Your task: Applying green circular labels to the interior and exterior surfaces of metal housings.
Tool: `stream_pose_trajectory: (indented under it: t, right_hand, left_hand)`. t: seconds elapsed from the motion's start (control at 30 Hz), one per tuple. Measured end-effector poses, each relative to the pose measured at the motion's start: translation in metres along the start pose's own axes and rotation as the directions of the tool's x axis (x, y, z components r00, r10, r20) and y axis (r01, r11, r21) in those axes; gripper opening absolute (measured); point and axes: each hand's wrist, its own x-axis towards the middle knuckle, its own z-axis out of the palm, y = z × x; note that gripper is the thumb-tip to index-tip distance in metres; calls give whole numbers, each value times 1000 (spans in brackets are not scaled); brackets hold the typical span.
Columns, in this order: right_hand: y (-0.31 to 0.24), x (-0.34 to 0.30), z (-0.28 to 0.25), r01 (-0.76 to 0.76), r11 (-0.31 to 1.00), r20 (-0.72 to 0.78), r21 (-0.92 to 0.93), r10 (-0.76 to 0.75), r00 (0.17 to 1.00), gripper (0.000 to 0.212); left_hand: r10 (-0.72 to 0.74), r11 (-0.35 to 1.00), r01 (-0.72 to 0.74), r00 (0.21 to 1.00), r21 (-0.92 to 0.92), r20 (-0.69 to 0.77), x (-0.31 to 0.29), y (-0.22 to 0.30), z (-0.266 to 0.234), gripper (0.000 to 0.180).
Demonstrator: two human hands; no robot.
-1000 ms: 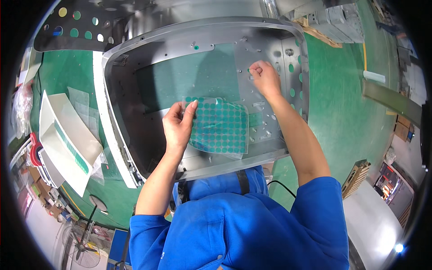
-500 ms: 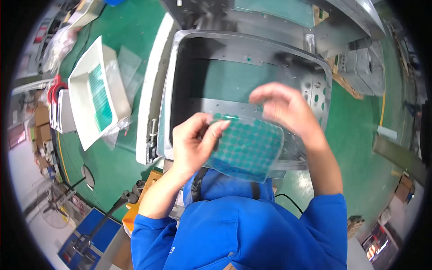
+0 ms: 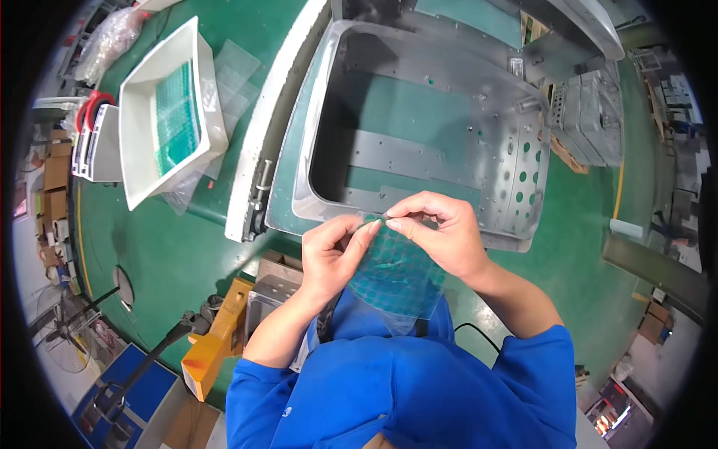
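A clear plastic sheet covered with rows of green round stickers (image 3: 396, 277) hangs in front of my body, its upper edge gathered between my hands. My left hand (image 3: 329, 254) is closed, thumb and index finger pinching that edge. Close beside it, my right hand (image 3: 449, 236) also pinches at the edge, fingertips almost touching the left ones. Whether the right fingers hold the sheet itself or a single sticker is too small to tell. Just beyond both hands lies a large grey sheet-metal housing (image 3: 318, 127), open on top, with round holes along its right side.
On the left a white bin (image 3: 134, 123) holds more green sheets (image 3: 176, 116), with loose clear film beside it. A yellow pallet-jack part (image 3: 217, 337) stands at lower left. Stacked grey metal boxes (image 3: 591, 120) are at far right. A white beam (image 3: 258, 127) runs left of the housing.
My right hand has come down and left to meet the left hand at the sheet's upper edge. The sheet has tilted and bunched, and the view has shifted.
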Motion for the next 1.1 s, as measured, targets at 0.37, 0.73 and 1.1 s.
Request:
stream_pose_trajectory:
  t: [0.37,0.73,1.1]
  right_hand:
    - [50,5,-4,271,873,-100,-406,-337,936,5]
    - [173,106,-109,-162,763,-45,-625,171,984,6]
    - [174,111,-104,-182,680,-95,-710,164,982,5]
  left_hand:
    - [-126,991,123,990,-43,-61,-3,-40,21,14]
    - [61,987,-59,998,148,-5,8,-52,49,11]
    - [21,987,-13,999,162,-46,10,-51,56,12]
